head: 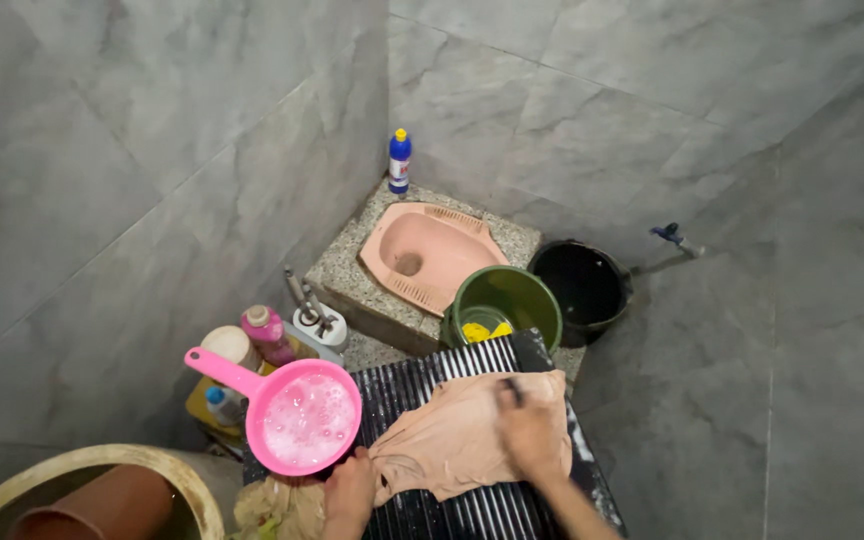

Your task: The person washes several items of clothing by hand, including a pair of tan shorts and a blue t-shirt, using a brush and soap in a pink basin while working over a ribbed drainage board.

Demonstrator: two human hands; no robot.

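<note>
A beige cloth [452, 440] lies spread on a black ribbed washboard [432, 385]. My left hand [350, 490] grips the cloth's lower left edge. Pressed flat on the cloth's right side, my right hand [530, 432] seems to hold a small dark object, possibly a brush, which is mostly hidden. A pink dipper [297, 412] full of soapy water rests at the board's left corner, just above my left hand. Another crumpled cloth [274, 508] lies below the dipper.
A green bucket [505, 305] holding something yellow and a black bucket [582, 288] stand behind the board. Beyond them is a pink squat toilet [427, 253] on a raised step, with a blue bottle [399, 160]. Bottles [267, 333] crowd the left; a tan basin [102, 495] sits bottom left.
</note>
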